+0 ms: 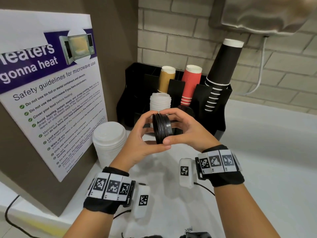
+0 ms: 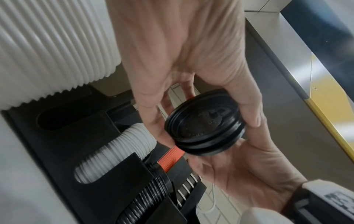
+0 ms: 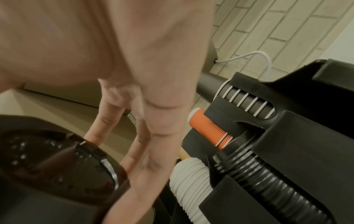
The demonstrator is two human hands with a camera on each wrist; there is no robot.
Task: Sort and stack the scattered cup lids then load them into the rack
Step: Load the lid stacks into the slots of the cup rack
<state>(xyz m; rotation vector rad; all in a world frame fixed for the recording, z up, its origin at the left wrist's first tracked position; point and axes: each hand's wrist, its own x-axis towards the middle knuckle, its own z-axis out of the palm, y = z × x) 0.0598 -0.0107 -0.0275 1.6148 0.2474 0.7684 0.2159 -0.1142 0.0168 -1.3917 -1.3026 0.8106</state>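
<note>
I hold a short stack of black cup lids point(image 1: 162, 128) on edge between both hands, just in front of the black rack point(image 1: 217, 117). My left hand point(image 1: 155, 129) grips its left side and my right hand point(image 1: 169, 127) its right; the forefingers meet above and the thumbs below. The left wrist view shows the top black lid point(image 2: 205, 125) face on. In the rack a slot holds white lids point(image 1: 160, 102) and the slot to its right black lids point(image 2: 145, 197). A tall stack of white lids point(image 1: 109, 141) stands on the counter at the left.
The rack's back slots carry brown cups point(image 1: 167, 78), red ribbed cups point(image 1: 190, 83) and tall black cups point(image 1: 221, 73). A microwave with a safety poster point(image 1: 51, 93) walls off the left. A brick wall and a white cable point(image 1: 260, 74) lie behind; white counter point(image 1: 265, 152) stretches right.
</note>
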